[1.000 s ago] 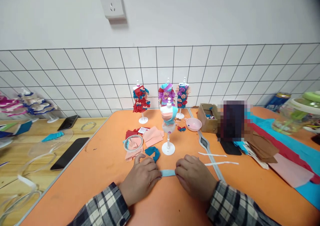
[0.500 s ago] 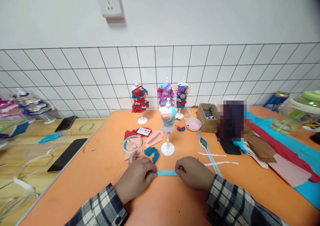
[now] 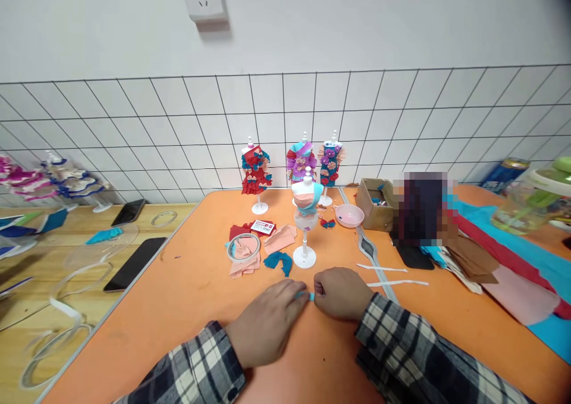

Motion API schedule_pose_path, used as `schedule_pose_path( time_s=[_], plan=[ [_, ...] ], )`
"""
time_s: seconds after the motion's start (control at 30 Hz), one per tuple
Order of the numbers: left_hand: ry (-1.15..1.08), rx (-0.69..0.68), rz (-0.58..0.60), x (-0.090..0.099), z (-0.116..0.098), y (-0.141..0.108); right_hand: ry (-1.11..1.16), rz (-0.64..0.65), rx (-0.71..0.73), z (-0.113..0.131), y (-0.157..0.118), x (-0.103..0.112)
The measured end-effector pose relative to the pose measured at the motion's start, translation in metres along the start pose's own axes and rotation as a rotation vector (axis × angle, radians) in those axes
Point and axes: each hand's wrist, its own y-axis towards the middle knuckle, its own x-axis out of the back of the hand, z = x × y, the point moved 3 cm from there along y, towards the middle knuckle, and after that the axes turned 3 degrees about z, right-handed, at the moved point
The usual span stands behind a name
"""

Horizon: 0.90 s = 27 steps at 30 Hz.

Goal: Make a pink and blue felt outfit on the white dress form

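Observation:
A narrow light-blue fabric strip (image 3: 311, 297) lies on the orange tabletop, with only a short piece showing between my hands. My left hand (image 3: 270, 319) lies flat over its left part, fingers stretched toward the right. The right end is in the curled fingers of my right hand (image 3: 342, 293). Just beyond them stands a small white mannequin stand (image 3: 304, 257), its bust wrapped in peach and light-blue cloth. Near my left hand are a teal fabric scrap (image 3: 279, 261), a roll of clear tape (image 3: 243, 236) on peach scraps, and a red-and-white packet (image 3: 263, 228).
Three dressed mannequins, one in red (image 3: 256, 175), stand along the tiled wall. To the right are a pink dish (image 3: 350, 216), a cardboard box (image 3: 377, 213), white strips (image 3: 397, 284) and layered cloth (image 3: 521, 297). A phone (image 3: 135, 264) lies on the wooden table at left.
My left hand has moved right, from pinching the strip's left end to lying flat over it. Less of the strip shows. My right hand stays closed on its end. The view has shifted slightly.

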Motion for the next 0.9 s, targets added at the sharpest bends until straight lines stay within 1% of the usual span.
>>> schedule_pose_path(
  time_s=[0.07,0.17,0.27,0.33,0.4,0.43,0.5,0.53,0.57,0.63,0.73,0.83,0.9],
  plan=[
    [0.011,0.023,0.064,-0.005,-0.008,-0.001,0.0,0.002,0.001,0.0,0.001,-0.001],
    [0.01,0.09,0.127,-0.009,-0.011,-0.002,0.003,0.005,-0.001,0.0,0.002,0.0],
    [0.003,0.125,0.156,-0.01,-0.01,-0.003,0.002,0.004,0.002,-0.002,-0.001,0.004],
    [-0.002,0.134,0.155,-0.011,-0.01,-0.004,-0.008,-0.014,-0.008,-0.004,-0.008,0.006],
    [-0.011,0.133,0.152,-0.013,-0.011,-0.006,-0.026,-0.098,-0.003,-0.005,-0.021,0.007],
    [-0.018,0.135,0.149,-0.014,-0.012,-0.007,-0.036,-0.171,0.018,-0.005,-0.029,0.006],
    [-0.04,0.141,0.146,-0.017,-0.013,-0.01,-0.056,-0.327,0.109,-0.002,-0.045,-0.002],
    [-0.052,0.147,0.148,-0.019,-0.014,-0.011,-0.072,-0.382,0.165,0.001,-0.052,-0.008],
    [-0.062,0.152,0.151,-0.02,-0.014,-0.012,-0.099,-0.409,0.214,0.003,-0.058,-0.015],
    [-0.077,0.157,0.154,-0.023,-0.014,-0.014,-0.153,-0.424,0.278,0.006,-0.065,-0.028],
    [-0.087,0.156,0.146,-0.023,-0.014,-0.014,-0.186,-0.407,0.279,0.006,-0.068,-0.037],
    [-0.091,0.155,0.142,-0.023,-0.014,-0.013,-0.154,-0.412,0.269,0.004,-0.067,-0.031],
    [-0.089,0.154,0.148,-0.023,-0.015,-0.013,-0.063,-0.441,0.198,0.0,-0.065,-0.022]
  ],
)
